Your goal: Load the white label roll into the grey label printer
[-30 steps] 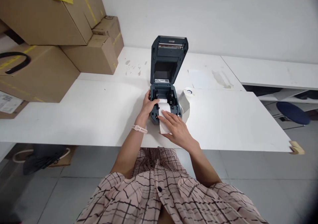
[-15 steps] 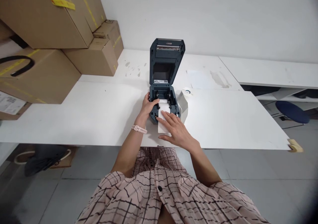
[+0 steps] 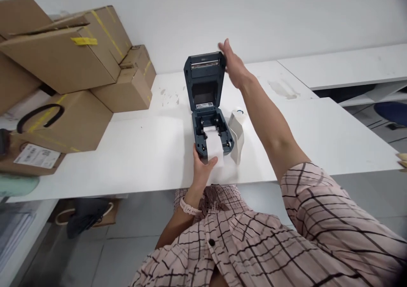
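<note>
A dark blue label printer [image 3: 210, 126] stands on the white table [image 3: 133, 151] with its lid [image 3: 203, 81] raised upright. A strip of white label paper [image 3: 215, 149] runs out of its bay over the front edge. My left hand [image 3: 202, 168] pinches the lower end of that paper at the printer's front, thumb on top. My right hand [image 3: 233, 64] is stretched out at the top right corner of the lid, fingers extended and apart, holding nothing.
A white paper roll [image 3: 237, 134] with a trailing strip stands just right of the printer. Stacked cardboard boxes [image 3: 73, 62] fill the table's left side. A second white desk [image 3: 343, 66] lies at the right, a bag [image 3: 82, 215] on the floor under the table.
My right hand left the paper and rose to the lid's top corner. My left hand shifted from the printer's left side to the paper's front end. The camera swung left.
</note>
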